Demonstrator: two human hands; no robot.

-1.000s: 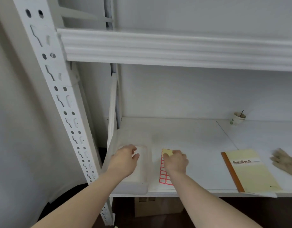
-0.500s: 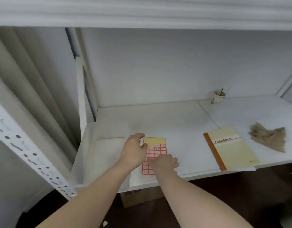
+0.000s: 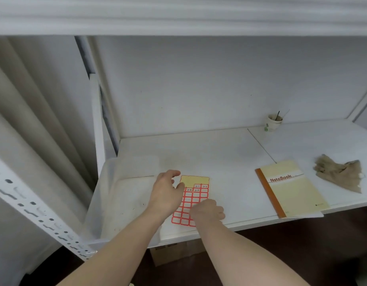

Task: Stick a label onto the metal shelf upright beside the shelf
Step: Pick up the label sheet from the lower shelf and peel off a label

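Observation:
A yellow label sheet (image 3: pixel 196 191) with red-bordered labels lies flat on the white shelf board (image 3: pixel 209 153); a few top labels carry handwriting. My left hand (image 3: pixel 166 193) is at the sheet's upper left corner, its thumb touching the sheet's left edge and its fingers arched above. My right hand (image 3: pixel 207 210) rests on the sheet's lower right part with the fingers bent down, and the fingertips are hidden. The white perforated metal upright (image 3: pixel 34 205) runs diagonally at the lower left, apart from both hands.
A clear plastic tray (image 3: pixel 120 195) sits left of the sheet. To the right lie a notebook (image 3: pixel 290 188) and a crumpled tan cloth (image 3: pixel 339 172). A paper cup (image 3: pixel 273 121) stands at the back wall. The upper shelf beam (image 3: pixel 178 15) hangs overhead, and a cardboard box (image 3: pixel 174 252) is below.
The view swung down and right. My left hand left the plastic tray and came to the sheet's upper left corner. My right hand slid from the sheet's top toward its lower right.

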